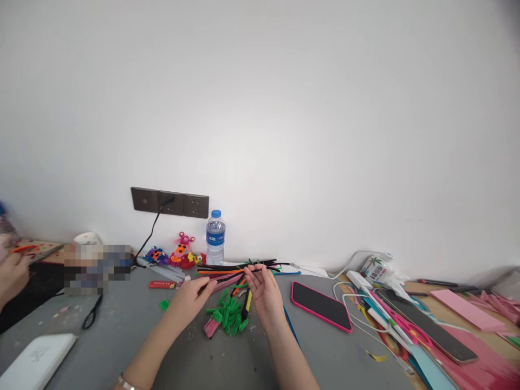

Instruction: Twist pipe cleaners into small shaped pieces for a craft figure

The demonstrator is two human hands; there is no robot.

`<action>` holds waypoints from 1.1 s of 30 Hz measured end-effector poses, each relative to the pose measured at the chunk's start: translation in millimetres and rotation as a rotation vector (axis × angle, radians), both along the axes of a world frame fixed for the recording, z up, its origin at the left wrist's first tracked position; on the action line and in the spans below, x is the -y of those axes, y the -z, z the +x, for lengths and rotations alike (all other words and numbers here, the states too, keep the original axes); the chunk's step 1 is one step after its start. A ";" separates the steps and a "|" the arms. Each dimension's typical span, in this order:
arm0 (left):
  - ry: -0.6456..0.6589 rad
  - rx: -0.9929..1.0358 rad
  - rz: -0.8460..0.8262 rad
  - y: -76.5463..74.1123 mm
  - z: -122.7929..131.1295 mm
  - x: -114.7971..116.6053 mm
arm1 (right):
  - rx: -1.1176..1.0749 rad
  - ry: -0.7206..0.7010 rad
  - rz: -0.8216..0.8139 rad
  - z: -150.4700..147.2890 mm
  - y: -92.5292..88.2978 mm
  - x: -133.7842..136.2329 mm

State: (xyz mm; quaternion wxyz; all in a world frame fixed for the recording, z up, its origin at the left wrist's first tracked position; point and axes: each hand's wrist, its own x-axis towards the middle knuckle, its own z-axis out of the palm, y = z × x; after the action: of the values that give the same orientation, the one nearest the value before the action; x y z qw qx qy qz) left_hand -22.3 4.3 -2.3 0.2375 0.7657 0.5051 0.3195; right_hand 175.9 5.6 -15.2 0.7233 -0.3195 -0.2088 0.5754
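A thin black pipe cleaner [228,279] stretches between my two hands above the grey table. My left hand [190,297] is closed on one end. The fingertips of my right hand [266,295] pinch the other end, palm turned partly up. Below them lies a heap of bent green pipe cleaner pieces [232,314] with a short pink bundle [212,327] against it. A yellow and black utility knife [246,304] rests beside the heap, near my right hand. Behind my hands, long black and orange pipe cleaners [219,269] lie along the wall.
A water bottle [215,238] and small colourful figures [181,252] stand by the wall. Right are a pink-cased phone [320,306], white cables, scissors [410,329] and pink sheets [467,310]. A white box [38,360] lies front left. Another person's hand [14,273] shows at far left.
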 end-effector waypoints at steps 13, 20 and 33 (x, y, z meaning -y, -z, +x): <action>0.079 0.002 -0.075 -4.4 4.2 5.7 | -0.023 0.145 0.106 5.4 -10.9 1.9; 0.045 -0.019 -0.021 -2.3 0.6 1.3 | 0.059 0.157 0.041 16.3 -4.0 -1.7; -0.079 -0.066 0.094 9.7 -8.2 -8.9 | 1.478 0.207 -0.161 20.3 24.7 -1.4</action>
State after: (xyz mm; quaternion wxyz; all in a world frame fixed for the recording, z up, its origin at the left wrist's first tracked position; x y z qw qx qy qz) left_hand -30.5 13.2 -12.0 0.1719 0.7655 0.5271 0.3266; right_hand 196.2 6.9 -39.9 0.4197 -0.6927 -0.5661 0.1535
